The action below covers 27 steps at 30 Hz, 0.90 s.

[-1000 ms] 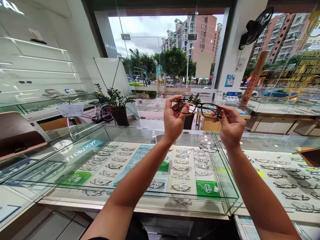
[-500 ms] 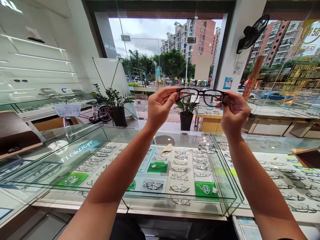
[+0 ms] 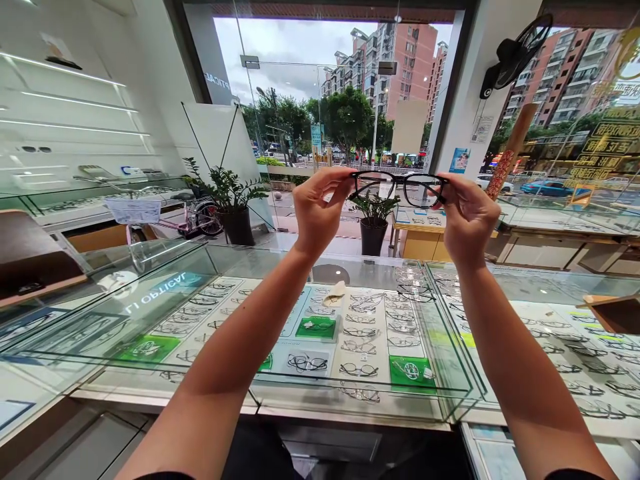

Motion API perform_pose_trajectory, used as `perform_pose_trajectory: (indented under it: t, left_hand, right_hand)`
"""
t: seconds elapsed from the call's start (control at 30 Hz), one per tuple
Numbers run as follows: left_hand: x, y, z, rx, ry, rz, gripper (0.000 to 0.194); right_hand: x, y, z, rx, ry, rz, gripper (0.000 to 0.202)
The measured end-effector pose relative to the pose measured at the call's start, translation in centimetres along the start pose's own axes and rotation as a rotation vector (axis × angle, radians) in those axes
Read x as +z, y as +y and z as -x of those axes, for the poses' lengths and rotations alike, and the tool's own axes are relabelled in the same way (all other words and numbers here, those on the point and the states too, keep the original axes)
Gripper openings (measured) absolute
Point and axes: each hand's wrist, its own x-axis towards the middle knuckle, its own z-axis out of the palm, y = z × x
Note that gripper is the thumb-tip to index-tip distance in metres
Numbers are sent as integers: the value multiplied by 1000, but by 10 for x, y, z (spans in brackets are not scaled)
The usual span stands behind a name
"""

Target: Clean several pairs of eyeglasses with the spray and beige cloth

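Holding is in effect: a pair of black-rimmed spectacles with clear lenses (image 3: 399, 179) is suspended above and beyond the bench, roughly level. Left hand (image 3: 323, 207): fingers and thumb pinched on one end of the frame. Right hand (image 3: 470, 213): likewise pinched on the opposite end. Pick-up appears complete; set-down is not done. The exact position of the temples cannot be told.

Surface: a glass-topped display bench with a white front ledge (image 3: 350, 413) contains rows of assorted spectacles and green rectangular panels (image 3: 397, 381).

Room: a leafy green plant in a dark pot (image 3: 374, 237) stands behind the spectacles; a pink bicycle (image 3: 187, 223) stands at left, and a black fan (image 3: 500, 73) is wall-mounted at right.
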Motion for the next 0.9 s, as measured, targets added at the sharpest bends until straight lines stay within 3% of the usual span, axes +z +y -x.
perform_pose_trajectory:
  t: [0.27, 0.67, 0.9]
  left_hand:
    - [-1, -14, 10, -78, -5, -83, 15]
    - [0, -40, 33, -204, -3, -55, 25]
    - [-1, -43, 60, -330, 15, -45, 31]
  right_hand:
    - [3, 13, 7, 97, -62, -44, 34]
    - [9, 27, 20, 228, -51, -81, 38]
    - [14, 31, 39, 303, -32, -131, 38]
